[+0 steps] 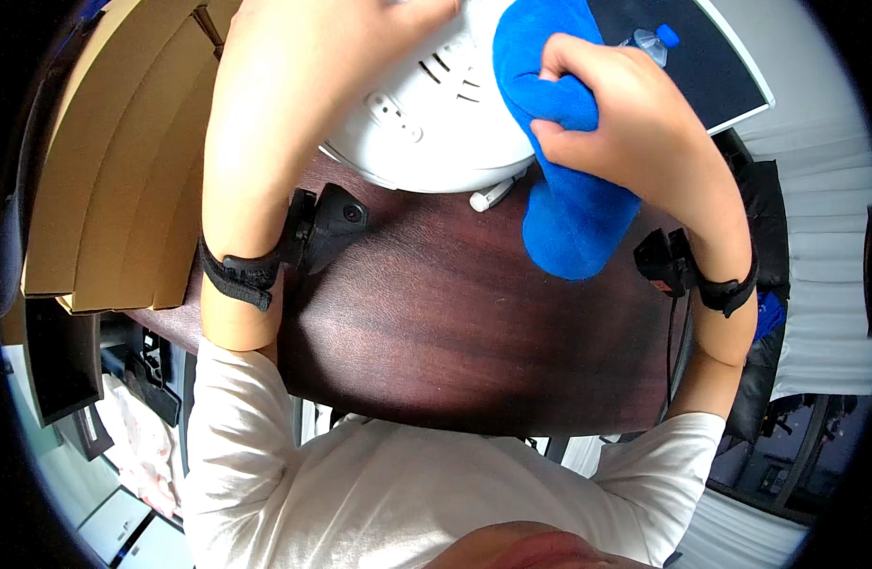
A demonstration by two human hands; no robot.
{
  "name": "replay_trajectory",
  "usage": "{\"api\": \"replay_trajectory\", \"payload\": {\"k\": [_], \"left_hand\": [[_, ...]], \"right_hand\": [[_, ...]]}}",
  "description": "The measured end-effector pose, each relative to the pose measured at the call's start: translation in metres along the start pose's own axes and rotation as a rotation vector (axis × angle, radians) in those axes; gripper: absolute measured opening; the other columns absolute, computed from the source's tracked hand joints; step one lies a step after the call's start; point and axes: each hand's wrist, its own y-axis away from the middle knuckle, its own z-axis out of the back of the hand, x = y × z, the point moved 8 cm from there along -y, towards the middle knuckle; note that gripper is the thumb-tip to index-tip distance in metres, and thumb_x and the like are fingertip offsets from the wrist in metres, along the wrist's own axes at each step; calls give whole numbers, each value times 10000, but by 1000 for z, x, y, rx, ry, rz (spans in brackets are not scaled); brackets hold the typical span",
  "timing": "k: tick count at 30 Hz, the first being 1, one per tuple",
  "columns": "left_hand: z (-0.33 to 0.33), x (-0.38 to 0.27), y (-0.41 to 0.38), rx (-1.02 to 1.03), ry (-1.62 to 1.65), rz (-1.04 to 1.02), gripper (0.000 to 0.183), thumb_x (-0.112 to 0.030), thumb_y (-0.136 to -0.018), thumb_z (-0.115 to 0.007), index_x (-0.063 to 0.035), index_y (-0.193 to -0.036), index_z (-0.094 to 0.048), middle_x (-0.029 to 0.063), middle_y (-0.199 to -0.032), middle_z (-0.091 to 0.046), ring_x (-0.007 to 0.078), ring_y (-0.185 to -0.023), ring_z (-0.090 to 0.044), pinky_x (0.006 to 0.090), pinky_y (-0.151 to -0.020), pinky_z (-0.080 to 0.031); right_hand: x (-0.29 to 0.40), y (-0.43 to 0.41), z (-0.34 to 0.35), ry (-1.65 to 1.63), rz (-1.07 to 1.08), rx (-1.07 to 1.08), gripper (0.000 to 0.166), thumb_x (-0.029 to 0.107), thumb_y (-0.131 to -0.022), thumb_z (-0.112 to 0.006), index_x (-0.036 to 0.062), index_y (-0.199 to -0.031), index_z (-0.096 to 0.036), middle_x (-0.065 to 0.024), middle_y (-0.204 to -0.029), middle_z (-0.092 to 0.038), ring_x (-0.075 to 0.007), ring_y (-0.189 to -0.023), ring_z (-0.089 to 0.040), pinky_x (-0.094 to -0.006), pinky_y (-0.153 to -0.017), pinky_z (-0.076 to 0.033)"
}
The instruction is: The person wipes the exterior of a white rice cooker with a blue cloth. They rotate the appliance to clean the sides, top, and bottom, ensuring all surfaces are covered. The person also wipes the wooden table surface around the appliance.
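A white plastic appliance housing (471, 142) with vent slots and a row of small holes is on the dark wooden table (436, 320), its far part cut off by the top edge. My right hand (614, 114) grips a bunched blue cloth (578, 227). The cloth lies against the housing's right side, and its lower end hangs over the table. My left hand (351, 28) is over the housing's left side, its thumb stretched to the right. The other left fingers are out of view, so I cannot tell what they hold. A white cord or small foot (489, 195) pokes out under the housing.
Tall cardboard boxes (123, 156) stand at the left. A dark panel with a pale rim (706, 64) is at the upper right, with a blue-capped plastic bottle (649, 46) on it. Small black cameras are strapped to my left wrist (329, 220) and right wrist (663, 263); a cable hangs from the right one.
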Motion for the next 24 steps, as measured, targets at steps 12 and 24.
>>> {"api": "replay_trajectory", "payload": {"k": [12,24], "left_hand": [[-8,18,-7,58,37,78,618,-296,-788,-674,55,-1276,-529,271,-1030,-630,346,-936,-648,366,-842,-509],[5,-18,9,-20,-75,12,580,-280,-806,-678,40,-1267,-533,256,-1018,-633,356,-914,-646,378,-814,-509]], "right_hand": [[-12,-12,-4,25,-149,71,231,169,-697,-670,17,-855,-597,-208,-754,-629,-382,-730,-640,-442,-665,-509],[-8,2,-12,-83,-77,23,248,131,-772,-668,41,-917,-488,-170,-688,-553,-284,-611,-588,-353,-591,-467]]}}
